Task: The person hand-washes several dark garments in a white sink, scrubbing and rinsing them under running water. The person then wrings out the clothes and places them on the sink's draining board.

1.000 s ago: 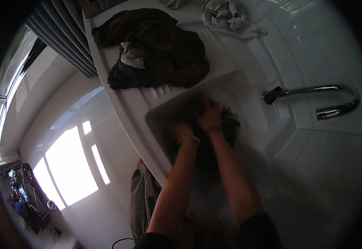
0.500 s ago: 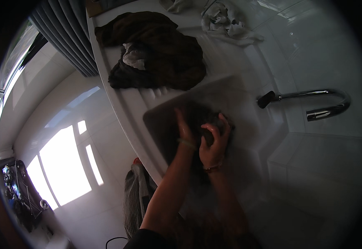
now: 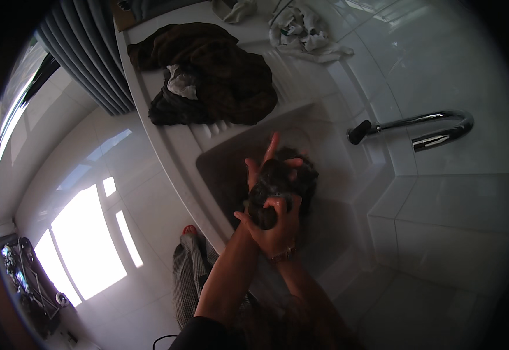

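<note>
Dark cloth [image 3: 271, 178] sits bunched over the white sink [image 3: 336, 169], your right grip [image 3: 279, 231] clasping it and your left grip [image 3: 260, 166] splayed against it, apparently mid-scrub, so the next rub likely calls for steady left-palm support.

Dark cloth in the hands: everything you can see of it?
The dark cloth is charcoal to black, soft-looking and seemingly wet, with pale glints that may be suds. It is bunched into an uneven wad, so its full shape and any seams are hidden. It sits over the sink basin; whether its underside touches the basin is unclear. The right hand grips its near end with curled fingers. The left hand is against its far-left side, partly covered by it.
</note>
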Demonstrator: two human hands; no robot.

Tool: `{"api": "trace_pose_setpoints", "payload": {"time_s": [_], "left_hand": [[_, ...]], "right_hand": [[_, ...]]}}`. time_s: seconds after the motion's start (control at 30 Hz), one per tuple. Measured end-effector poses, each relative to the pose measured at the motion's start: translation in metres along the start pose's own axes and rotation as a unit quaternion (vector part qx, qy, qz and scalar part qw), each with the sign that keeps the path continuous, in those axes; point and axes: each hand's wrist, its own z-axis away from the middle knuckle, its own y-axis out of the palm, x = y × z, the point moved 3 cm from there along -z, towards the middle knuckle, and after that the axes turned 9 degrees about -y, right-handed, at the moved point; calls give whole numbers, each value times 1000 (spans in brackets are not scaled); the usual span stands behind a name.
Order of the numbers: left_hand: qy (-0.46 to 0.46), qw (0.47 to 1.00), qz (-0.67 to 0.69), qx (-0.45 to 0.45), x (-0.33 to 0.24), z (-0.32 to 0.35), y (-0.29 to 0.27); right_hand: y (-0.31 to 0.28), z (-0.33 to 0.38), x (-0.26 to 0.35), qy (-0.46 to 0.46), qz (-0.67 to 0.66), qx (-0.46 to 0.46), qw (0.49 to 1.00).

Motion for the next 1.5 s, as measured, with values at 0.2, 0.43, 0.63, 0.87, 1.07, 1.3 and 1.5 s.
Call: {"api": "trace_pose_setpoints", "payload": {"time_s": [0.2,0.43,0.63,0.87,1.07,1.3,1.5], "left_hand": [[44,991,-126,27,-1,-5,-25],[52,928,-262,-259,-23,-2,-43],[38,885,-404,-230,-12,-1,-8],[74,873,-185,-444,-57,0,33],[78,340,-848,-400,-56,5,59],[-39,557,-829,42,-32,-6,105],[-38,747,-646,-152,-31,-6,113]], "right_hand": [[18,-16,-20,-5,80,-40,996],[24,-54,-49,226,43,90,969],[1,-78,-165,436,-58,156,885],[-55,-52,-162,318,-94,141,933],[-94,-48,-140,245,-207,244,915],[-118,-90,-57,133,-328,161,921],[-98,-62,-99,68,-328,81,939]]}}
